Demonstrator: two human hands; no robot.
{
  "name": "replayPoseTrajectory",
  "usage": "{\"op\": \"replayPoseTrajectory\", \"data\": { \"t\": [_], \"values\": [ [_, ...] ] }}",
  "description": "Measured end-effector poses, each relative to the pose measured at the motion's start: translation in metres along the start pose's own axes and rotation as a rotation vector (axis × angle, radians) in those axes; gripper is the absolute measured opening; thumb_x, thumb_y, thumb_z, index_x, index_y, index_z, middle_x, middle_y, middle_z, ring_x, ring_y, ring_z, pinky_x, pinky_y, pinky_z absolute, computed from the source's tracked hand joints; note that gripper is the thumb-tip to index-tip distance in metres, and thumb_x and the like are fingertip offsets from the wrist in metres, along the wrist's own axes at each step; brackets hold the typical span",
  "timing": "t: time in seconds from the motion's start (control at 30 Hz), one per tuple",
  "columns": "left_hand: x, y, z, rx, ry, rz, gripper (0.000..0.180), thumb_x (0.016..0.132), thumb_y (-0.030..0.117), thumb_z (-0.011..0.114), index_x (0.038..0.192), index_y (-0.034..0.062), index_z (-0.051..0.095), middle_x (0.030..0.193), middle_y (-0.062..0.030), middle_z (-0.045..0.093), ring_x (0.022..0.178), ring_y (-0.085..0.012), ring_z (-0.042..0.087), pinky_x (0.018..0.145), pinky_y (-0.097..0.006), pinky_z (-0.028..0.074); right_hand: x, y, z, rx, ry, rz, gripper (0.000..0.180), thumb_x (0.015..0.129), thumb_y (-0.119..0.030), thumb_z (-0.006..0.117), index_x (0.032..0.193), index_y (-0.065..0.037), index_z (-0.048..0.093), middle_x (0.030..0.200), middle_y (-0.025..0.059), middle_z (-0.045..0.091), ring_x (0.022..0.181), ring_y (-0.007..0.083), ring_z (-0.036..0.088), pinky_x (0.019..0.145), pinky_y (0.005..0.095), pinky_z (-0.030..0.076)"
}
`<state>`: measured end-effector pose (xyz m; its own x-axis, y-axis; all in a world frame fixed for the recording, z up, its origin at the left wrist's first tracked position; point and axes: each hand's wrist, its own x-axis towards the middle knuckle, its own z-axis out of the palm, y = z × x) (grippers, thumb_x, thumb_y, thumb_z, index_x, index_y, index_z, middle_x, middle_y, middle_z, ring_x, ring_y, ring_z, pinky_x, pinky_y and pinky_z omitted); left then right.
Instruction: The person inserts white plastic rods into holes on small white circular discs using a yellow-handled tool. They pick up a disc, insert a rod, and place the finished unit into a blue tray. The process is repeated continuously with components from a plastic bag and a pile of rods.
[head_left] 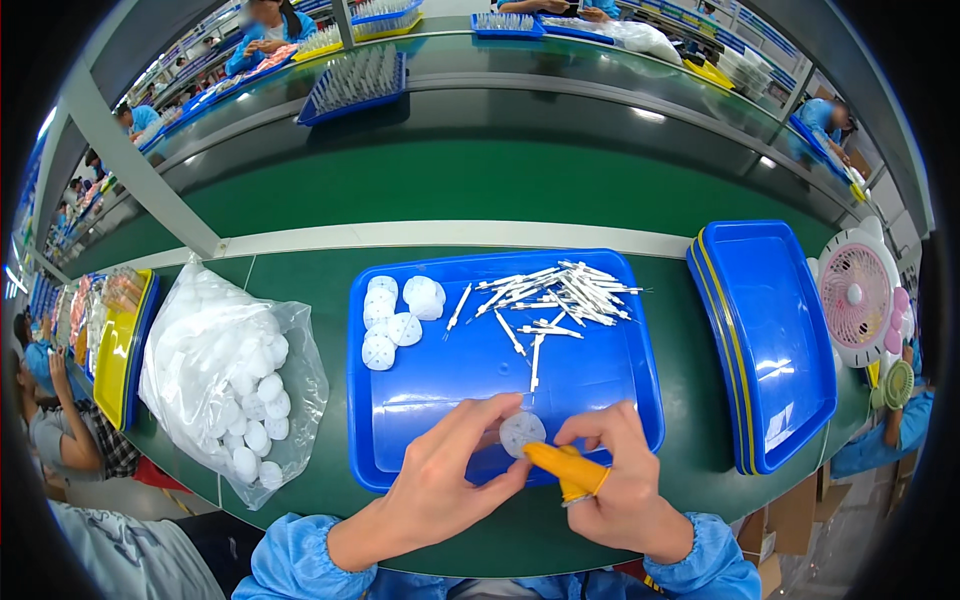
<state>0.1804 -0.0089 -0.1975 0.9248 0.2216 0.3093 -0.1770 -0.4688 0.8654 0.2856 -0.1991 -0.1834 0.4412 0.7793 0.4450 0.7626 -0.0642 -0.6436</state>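
Left hand point(440, 465) with thumb and fingers curved, right hand point(618, 485) close beside, fingers bent.

To the right we see a stack of trays point(778, 340), blue with yellow edges between, near a pink-and-white fan point(856, 290) (its rim has pointed ears, like a cat's). Cardboard boxes point(795, 515) stand below. At far left we have a yellow tray point(117, 360); beyond the pale rail point(450, 232), a co-worker in blue point(297, 25) sits.
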Motion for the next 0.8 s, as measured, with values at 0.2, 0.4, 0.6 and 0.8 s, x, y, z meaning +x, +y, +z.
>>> {"op": "replayPoseTrajectory", "data": {
  "t": [0.2,0.4,0.6,0.8],
  "values": [
    [-0.003,0.000,0.001,0.033,-0.037,-0.060,0.066,0.079,-0.003,0.086,0.140,0.0025,0.061,0.120,-0.0153,0.073,0.111,-0.0260,0.076,0.091,-0.040,0.067,0.005,0.002,0.006,-0.027,-0.065,-0.001,0.043,0.057,0.009,0.068,0.098,0.005,0.079,0.117,0.0163,0.061,0.091,0.0329,0.052,0.073,0.0420,0.047],
    [-0.001,0.000,0.003,-0.012,0.012,-0.052,0.063,0.083,0.000,0.088,0.140,0.0013,0.061,0.122,-0.0152,0.072,0.117,-0.0243,0.074,0.095,-0.038,0.065,0.003,0.002,-0.001,-0.029,0.103,0.172,0.047,0.062,0.011,0.067,0.107,0.000,0.079,0.112,0.0136,0.065,0.091,0.0327,0.056,0.077,0.0403,0.049],
    [0.001,-0.006,-0.007,-0.344,-0.095,-0.071,0.062,0.096,0.011,0.079,0.151,0.0022,0.051,0.138,-0.0184,0.066,0.132,-0.0280,0.064,0.113,-0.041,0.050,-0.006,0.005,0.013,0.488,0.193,0.555,0.017,0.085,0.007,0.070,0.100,-0.002,0.073,0.096,0.0166,0.066,0.093,0.0323,0.064,0.080,0.0409,0.049],
    [0.003,-0.012,0.003,-0.194,0.097,0.002,0.054,0.102,0.017,0.072,0.148,-0.0003,0.050,0.133,-0.0206,0.061,0.128,-0.0346,0.062,0.109,-0.043,0.049,-0.012,0.029,-0.017,0.222,0.173,0.553,0.025,0.096,-0.003,0.080,0.119,0.001,0.072,0.099,0.0022,0.069,0.090,0.0100,0.063,0.080,0.0245,0.051]
  ]
}}
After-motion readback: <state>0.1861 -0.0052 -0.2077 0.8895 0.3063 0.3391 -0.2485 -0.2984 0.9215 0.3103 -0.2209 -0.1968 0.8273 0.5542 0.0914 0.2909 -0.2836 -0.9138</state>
